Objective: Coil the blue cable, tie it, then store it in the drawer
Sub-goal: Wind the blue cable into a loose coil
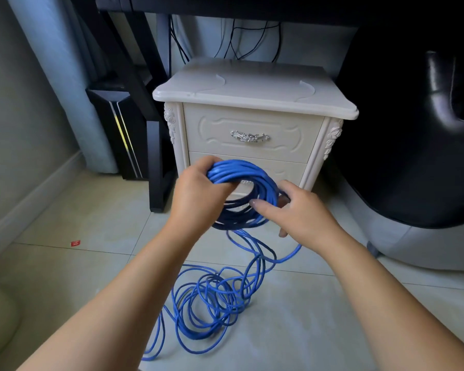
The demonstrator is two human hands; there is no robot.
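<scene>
One blue cable (241,167) is partly wound into a coil held before one white cabinet (252,87), and the rest lies in loose loops on the near floor (65,263). The left hand (196,194) grips the coil's far-left side, while the right hand (303,212) curls round strands at its right. Both of the cabinet's two drawers (252,124) are closed.

Lower drawer handle (245,182) half behind blue cable (248,167)
</scene>
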